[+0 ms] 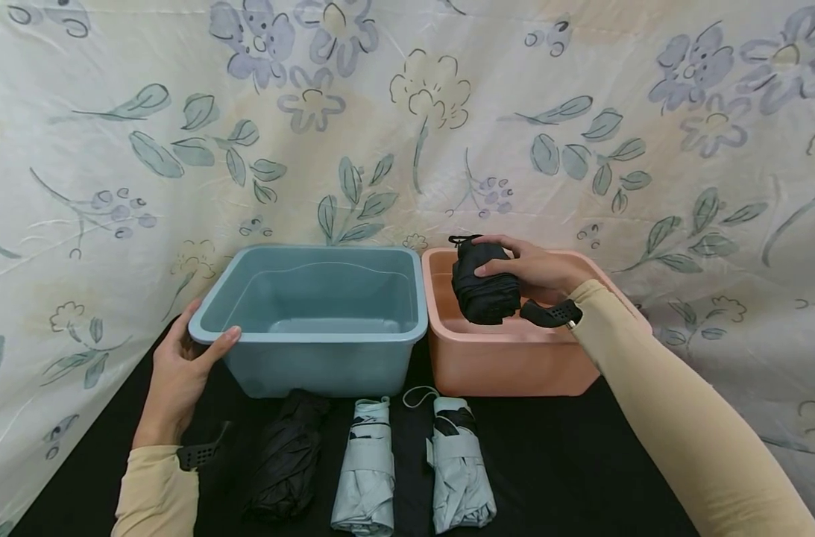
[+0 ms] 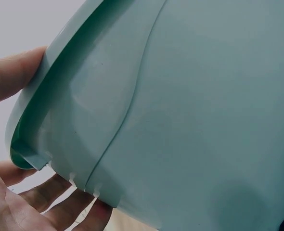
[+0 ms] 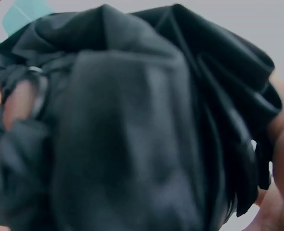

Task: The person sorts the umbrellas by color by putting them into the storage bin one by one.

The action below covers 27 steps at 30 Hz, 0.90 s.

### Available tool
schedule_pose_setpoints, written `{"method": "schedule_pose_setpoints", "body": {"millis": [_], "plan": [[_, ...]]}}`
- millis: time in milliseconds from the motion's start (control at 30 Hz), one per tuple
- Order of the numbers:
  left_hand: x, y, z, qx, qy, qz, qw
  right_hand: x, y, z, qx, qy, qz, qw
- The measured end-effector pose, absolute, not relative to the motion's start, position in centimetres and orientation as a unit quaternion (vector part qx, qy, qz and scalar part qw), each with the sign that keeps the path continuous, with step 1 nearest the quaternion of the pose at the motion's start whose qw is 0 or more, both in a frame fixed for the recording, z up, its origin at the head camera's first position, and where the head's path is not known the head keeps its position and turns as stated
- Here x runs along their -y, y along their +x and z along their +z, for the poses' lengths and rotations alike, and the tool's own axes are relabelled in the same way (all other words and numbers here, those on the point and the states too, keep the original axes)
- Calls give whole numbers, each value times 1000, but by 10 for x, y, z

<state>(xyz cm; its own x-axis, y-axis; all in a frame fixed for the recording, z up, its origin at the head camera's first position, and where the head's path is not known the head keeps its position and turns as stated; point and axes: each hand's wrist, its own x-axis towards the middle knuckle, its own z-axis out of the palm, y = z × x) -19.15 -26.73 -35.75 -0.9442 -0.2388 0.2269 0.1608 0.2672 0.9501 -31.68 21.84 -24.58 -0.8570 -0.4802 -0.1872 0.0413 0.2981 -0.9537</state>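
My right hand (image 1: 535, 270) grips a folded black umbrella (image 1: 484, 287) and holds it over the mouth of the orange-pink bin (image 1: 508, 369). Loose black folds of this umbrella (image 3: 127, 139) fill the right wrist view and hide most of the fingers. At the left, my left hand (image 1: 182, 369) holds the front left corner of the blue-grey bin (image 1: 326, 369), its thumb on the rim. In the left wrist view, the fingers (image 2: 67, 207) curl against the outside of that bin's wall (image 2: 190, 96).
On the black cloth before the bins lie another folded black umbrella (image 1: 289, 455) and two pale grey ones, the left (image 1: 363, 477) and the right (image 1: 462, 477), the right with a wrist loop. The bins stand side by side against a floral curtain (image 1: 420, 149).
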Motion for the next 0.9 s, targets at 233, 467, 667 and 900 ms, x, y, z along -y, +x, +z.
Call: {"method": "schedule_pose_setpoints", "body": {"millis": [233, 467, 667, 900], "plan": [[267, -193, -358, 778, 26, -606, 167, -207, -337, -259, -815, -144, -502, 252], [267, -193, -358, 778, 27, -605, 168, -194, -350, -270, -821, -165, -475, 270], [265, -192, -357, 775, 25, -609, 167, -196, -367, -283, -861, -214, -408, 214], [266, -192, -358, 771, 28, -614, 167, -186, -360, -281, -827, -194, -455, 267]]}}
